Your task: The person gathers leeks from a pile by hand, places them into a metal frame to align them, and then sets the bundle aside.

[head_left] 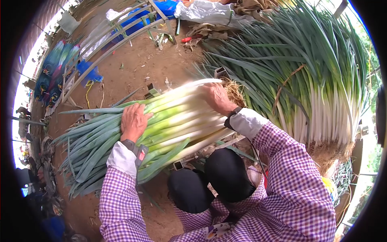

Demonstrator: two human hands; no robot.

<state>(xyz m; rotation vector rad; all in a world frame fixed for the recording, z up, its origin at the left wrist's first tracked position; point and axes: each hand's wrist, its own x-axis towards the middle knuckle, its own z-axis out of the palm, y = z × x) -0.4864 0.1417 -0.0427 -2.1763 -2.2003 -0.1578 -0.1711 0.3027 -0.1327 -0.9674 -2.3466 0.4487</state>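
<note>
Left hand (134, 121) lies flat and unclenched, palm down on the green leaves of a leek bundle (177, 121), while the right hand (217, 98) presses, fingers loose, on its white end beside the roots. The bundle rests across a metal frame (178, 164) above the squatting person's knees, a bigger leek pile (322, 92) just beside it. Even pressure from both palms, with the root ends level, would likely serve the bundle best.

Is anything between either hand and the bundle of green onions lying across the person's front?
Nothing visible. The left hand lies palm down on the green middle of the bundle of green onions, and the right hand presses on its white end by the roots. The big pile stands apart on the right.
</note>
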